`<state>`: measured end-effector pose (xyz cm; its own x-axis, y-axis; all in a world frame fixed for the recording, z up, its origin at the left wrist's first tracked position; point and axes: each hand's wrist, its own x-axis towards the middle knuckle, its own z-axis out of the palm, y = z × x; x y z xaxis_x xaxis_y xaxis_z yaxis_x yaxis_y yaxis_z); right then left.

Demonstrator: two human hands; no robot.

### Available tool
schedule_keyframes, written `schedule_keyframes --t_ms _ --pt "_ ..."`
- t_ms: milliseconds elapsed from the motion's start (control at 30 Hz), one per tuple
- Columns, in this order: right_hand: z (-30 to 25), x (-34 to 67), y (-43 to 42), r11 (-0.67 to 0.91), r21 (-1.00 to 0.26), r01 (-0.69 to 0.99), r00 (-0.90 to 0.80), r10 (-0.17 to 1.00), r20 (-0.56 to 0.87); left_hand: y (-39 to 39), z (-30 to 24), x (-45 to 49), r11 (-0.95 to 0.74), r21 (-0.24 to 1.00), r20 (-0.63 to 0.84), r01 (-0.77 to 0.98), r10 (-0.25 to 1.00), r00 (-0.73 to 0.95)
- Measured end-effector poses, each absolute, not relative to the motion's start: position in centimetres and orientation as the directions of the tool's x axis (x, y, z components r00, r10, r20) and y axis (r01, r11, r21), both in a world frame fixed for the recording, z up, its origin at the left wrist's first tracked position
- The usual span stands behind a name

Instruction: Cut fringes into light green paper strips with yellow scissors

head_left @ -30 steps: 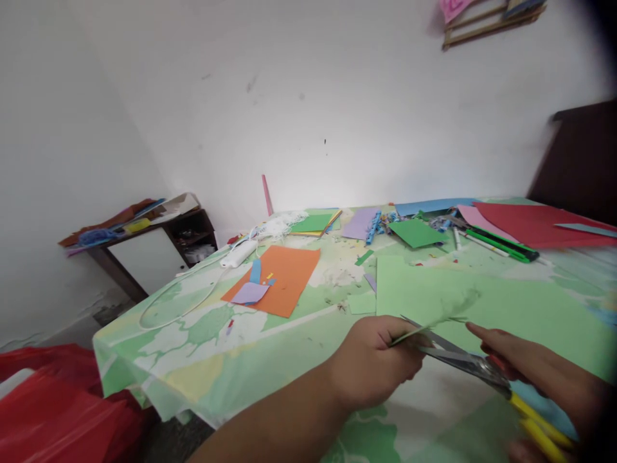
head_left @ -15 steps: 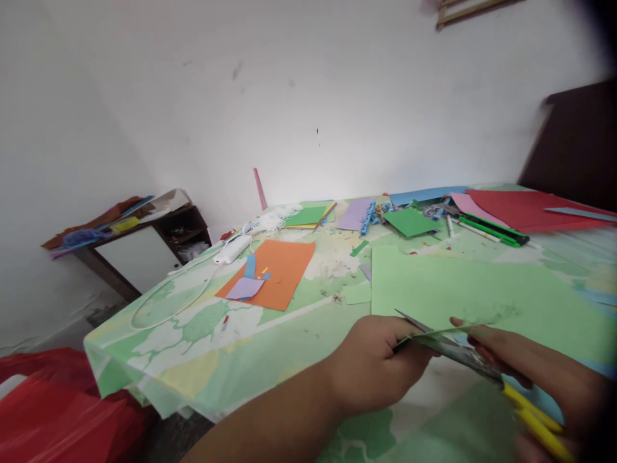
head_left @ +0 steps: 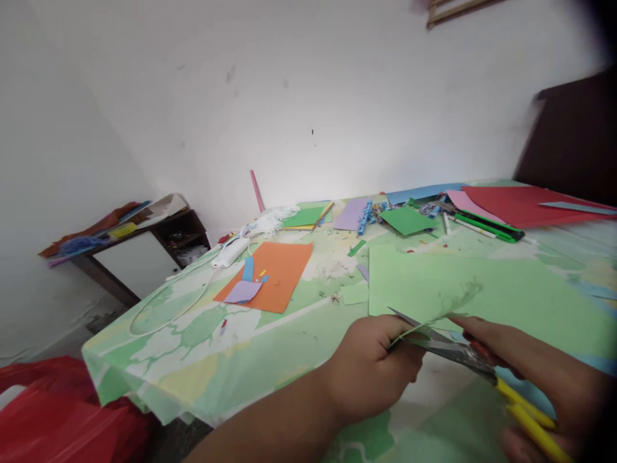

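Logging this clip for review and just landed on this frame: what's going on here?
A person is cutting paper at a craft table. The left hand pinches a small light green paper piece, while the right hand works yellow-handled scissors whose blades are open at that piece. A large light green sheet lies just beyond the hands. Farther back on the green patterned tablecloth sit an orange sheet, red paper, markers and scraps.

I see matt light-green paper (head_left: pixel 463 289) pinched in my left hand (head_left: pixel 371 370); my right hand (head_left: pixel 540 376) works scissors (head_left: pixel 457 350) with dull grey metal blades and glossy yellow plastic handles. Beyond my left hand lies matt orange paper (head_left: pixel 279 273) on a smooth, slightly shiny printed tablecloth (head_left: pixel 193 334)
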<state>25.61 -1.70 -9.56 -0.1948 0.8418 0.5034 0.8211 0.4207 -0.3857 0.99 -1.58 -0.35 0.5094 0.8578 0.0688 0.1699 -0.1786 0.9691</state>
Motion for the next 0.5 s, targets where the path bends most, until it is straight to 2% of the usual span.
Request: schedule_keyframes --t_ms 267,500 --pt "-10.17 24.99 -1.5 0.367 -0.414 0.833 -0.133 0.859 0.494 -1.5 0.04 0.81 -0.286 0.941 0.143 0.181 0.821 0.553" --pt "-10.34 25.55 -1.56 0.374 -0.394 0.84 -0.155 0.86 0.487 -1.6 -0.09 1.04 -0.286 0.944 0.146 0.165 0.811 0.566"
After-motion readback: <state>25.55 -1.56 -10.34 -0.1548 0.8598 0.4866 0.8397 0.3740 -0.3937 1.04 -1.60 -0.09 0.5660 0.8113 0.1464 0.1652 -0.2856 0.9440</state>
